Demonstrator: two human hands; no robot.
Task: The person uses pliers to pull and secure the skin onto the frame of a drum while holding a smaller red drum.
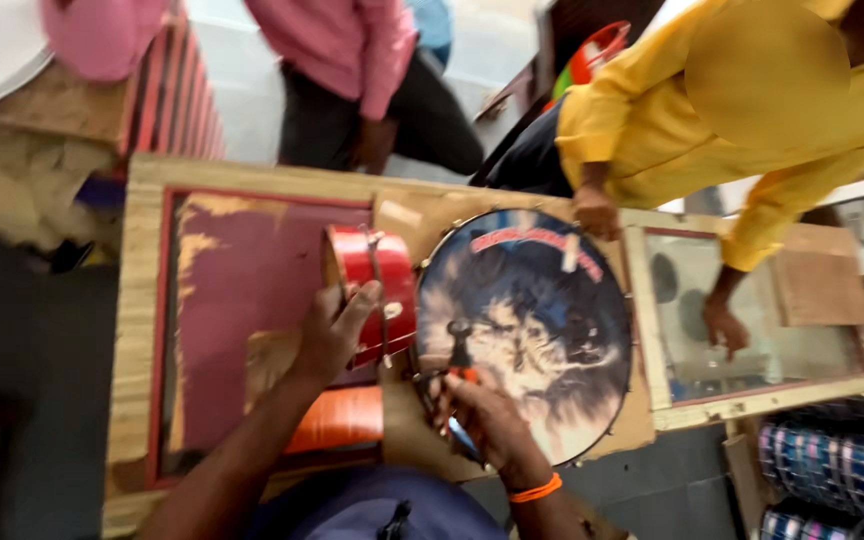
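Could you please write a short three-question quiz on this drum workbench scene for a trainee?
1. True or false: the person's left hand rests on the red cylindrical drum shell.
2. Which thing lies under the person's right hand? A) the round drum head printed with a picture B) the glass-topped wooden case C) a white plate
3. Fill in: the wristband on the right wrist is ____.

Key: 1 true. 2 A; the hand grips a small tool with an orange handle at the drum's near rim. 3 orange.
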